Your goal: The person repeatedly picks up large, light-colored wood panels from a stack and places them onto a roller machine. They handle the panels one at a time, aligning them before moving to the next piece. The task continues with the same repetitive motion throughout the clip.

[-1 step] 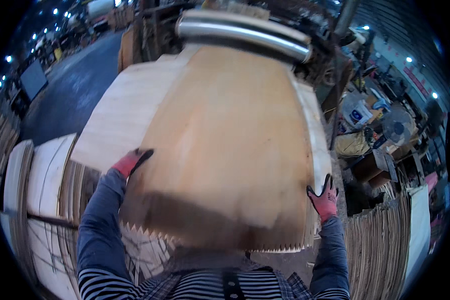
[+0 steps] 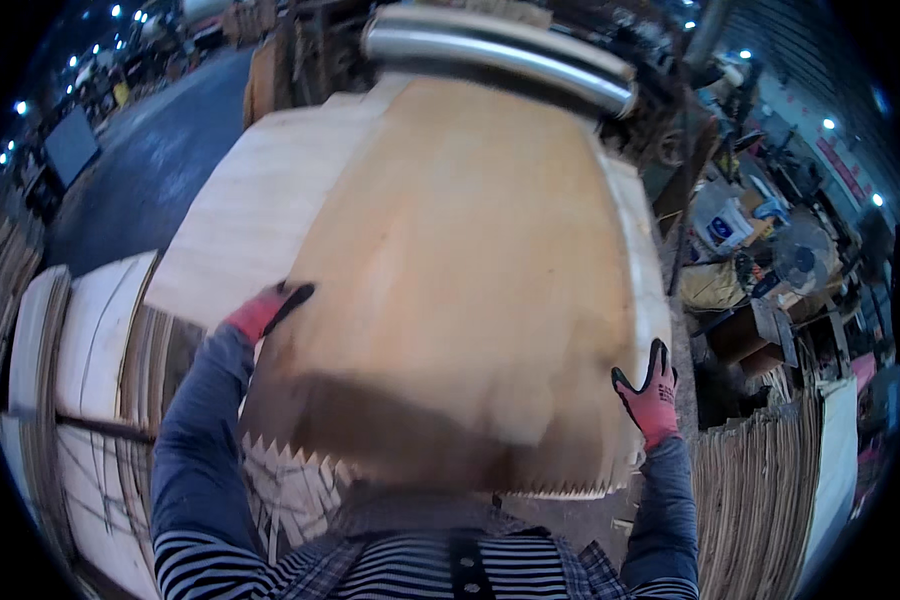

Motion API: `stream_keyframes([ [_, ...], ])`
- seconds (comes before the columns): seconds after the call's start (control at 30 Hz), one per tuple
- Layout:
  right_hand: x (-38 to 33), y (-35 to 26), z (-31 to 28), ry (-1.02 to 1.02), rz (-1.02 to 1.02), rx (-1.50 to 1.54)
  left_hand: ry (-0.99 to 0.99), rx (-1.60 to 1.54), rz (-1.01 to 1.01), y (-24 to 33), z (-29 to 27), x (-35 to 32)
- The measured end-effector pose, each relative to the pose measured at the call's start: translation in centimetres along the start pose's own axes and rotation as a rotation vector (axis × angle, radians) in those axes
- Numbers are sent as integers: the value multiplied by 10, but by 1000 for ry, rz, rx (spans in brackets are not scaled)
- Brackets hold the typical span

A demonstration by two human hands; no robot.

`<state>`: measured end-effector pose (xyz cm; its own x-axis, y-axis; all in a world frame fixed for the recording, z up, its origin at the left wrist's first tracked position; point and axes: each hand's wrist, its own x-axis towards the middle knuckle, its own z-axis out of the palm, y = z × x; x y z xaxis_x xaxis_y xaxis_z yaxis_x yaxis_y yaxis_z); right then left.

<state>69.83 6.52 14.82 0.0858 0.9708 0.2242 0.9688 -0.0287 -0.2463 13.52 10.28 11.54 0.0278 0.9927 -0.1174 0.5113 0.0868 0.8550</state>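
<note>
A large tan wood veneer sheet [image 2: 470,270] spreads out in front of me, with a dark stain along its jagged near edge. Under it, paler veneer [image 2: 260,190] sticks out on the left and in a narrow strip on the right. My left hand [image 2: 267,309], in a pink and black glove, lies at the tan sheet's left edge with its dark fingertips stretched onto the surface; part of its fingers is hard to make out. At the right edge is my right hand [image 2: 652,400], gloved alike, its thumb and fingers spread apart and gripping nothing.
A shiny metal roller [image 2: 500,62] spans the far end of the sheet. Upright veneer stacks stand at left [image 2: 100,340] and right [image 2: 755,490]. Beyond the right edge are a white bucket [image 2: 722,226], a fan [image 2: 802,258] and clutter. Grey floor [image 2: 160,160] shows at far left.
The whole view has shifted slightly. The tan sheet's near right corner has moved a little to the right, close to my right hand. Both hands keep nearly the same places.
</note>
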Motion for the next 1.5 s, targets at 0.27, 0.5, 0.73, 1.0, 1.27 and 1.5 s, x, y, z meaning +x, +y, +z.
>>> stream_keyframes([
  [0.27,-148,-134,26,-285,-679,76,-27,250,1045,109,-30,40],
  [0.5,-155,-144,12,365,-278,250,-405,-1302,309,84,-30,-24],
  [0.73,-124,-154,17,260,-481,-183,57,697,332,-87,68,-143],
  [1.0,76,-170,76,189,-461,-124,221,257,22,-16,56,-124],
  [1.27,231,-195,137,305,-383,-416,239,-295,-168,-27,36,-106],
  [1.5,25,-220,89,-175,-697,150,-99,-613,-107,-20,8,-80],
])
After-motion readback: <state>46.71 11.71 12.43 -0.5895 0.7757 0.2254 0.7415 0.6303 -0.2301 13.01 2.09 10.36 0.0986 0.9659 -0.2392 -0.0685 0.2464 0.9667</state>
